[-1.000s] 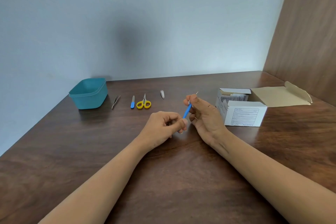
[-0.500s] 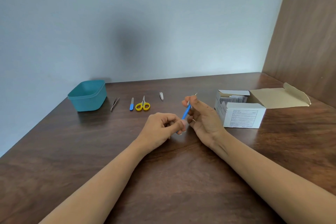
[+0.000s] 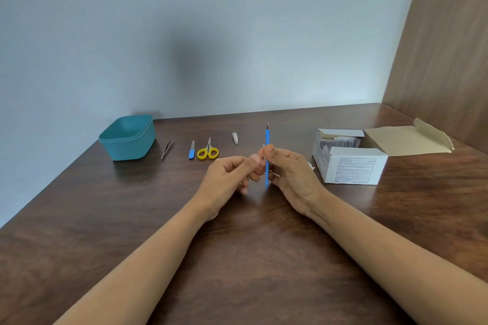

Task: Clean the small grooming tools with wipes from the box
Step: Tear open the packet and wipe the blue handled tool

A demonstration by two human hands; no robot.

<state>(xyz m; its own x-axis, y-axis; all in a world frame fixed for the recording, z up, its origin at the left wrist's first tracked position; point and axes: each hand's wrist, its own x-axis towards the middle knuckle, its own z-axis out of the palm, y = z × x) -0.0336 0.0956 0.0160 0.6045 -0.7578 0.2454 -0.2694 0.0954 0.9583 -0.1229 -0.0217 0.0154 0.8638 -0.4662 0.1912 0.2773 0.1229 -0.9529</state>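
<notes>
A thin blue-handled tool (image 3: 267, 137) with a metal tip stands upright between my hands over the table's middle. My right hand (image 3: 293, 174) grips it, with a white wipe (image 3: 275, 174) peeking out around the shaft under the thumb. My left hand (image 3: 229, 175) has its fingers curled, and its fingertips pinch the shaft at mid-height. The tool's lower end hangs free. The open white wipe box (image 3: 351, 166) sits just right of my right hand. Tweezers (image 3: 167, 149), a blue nail file (image 3: 192, 150), yellow scissors (image 3: 208, 152) and a nail clipper (image 3: 235, 138) lie in a row behind my hands.
A teal plastic tub (image 3: 128, 137) stands at the back left, next to the tweezers. The box's flap (image 3: 406, 138) lies open toward a wooden side panel (image 3: 446, 60) on the right. The wall closes off the back of the dark wooden table (image 3: 250, 258).
The blue tool has swung from tilted to upright and risen. My left hand moved from the tool's lower end up to its middle, close against my right hand.
</notes>
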